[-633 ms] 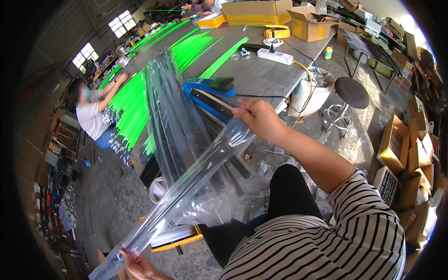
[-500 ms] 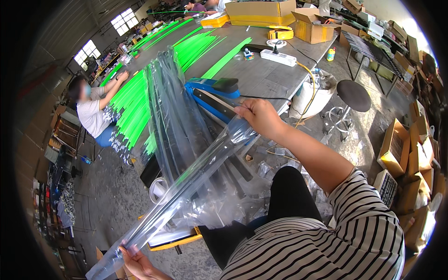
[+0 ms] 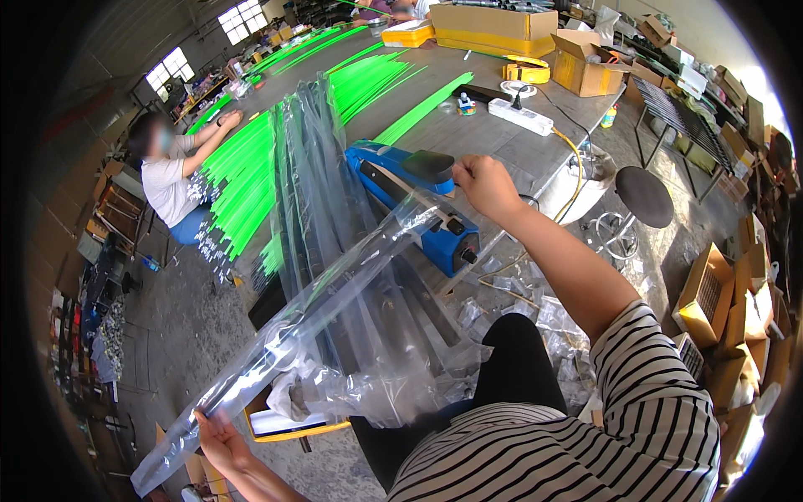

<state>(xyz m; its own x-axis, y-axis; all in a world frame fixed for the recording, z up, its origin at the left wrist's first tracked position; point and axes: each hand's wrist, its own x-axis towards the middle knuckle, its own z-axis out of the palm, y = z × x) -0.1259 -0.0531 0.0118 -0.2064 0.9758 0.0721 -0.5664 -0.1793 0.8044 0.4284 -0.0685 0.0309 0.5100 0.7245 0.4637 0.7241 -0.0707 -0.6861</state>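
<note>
A long clear plastic sleeve (image 3: 276, 343) runs slantwise across my front. My left hand (image 3: 219, 443) pinches it near its lower end, thumb on top. Its far end lies at the blue heat sealer (image 3: 447, 244), whose raised arm carries a black pad (image 3: 427, 166). My right hand (image 3: 485, 186) is closed with curled fingers right beside the tip of that pad; whether anything is in them is hidden. More clear sleeves (image 3: 309, 167) lie in a pile left of the sealer, hanging over the table edge toward my lap.
Bundles of bright green sticks (image 3: 242, 184) cover the table's left side, where a masked co-worker (image 3: 167, 180) sits. A white power strip (image 3: 520, 117) and cardboard boxes (image 3: 493, 31) are farther back. A round stool (image 3: 642, 197) stands right. Plastic scraps (image 3: 560, 326) litter the floor.
My right hand has let go of the sleeve's upper end and moved right to the sealer's pad tip. The left hand shifted slightly left and down, still with the sleeve.
</note>
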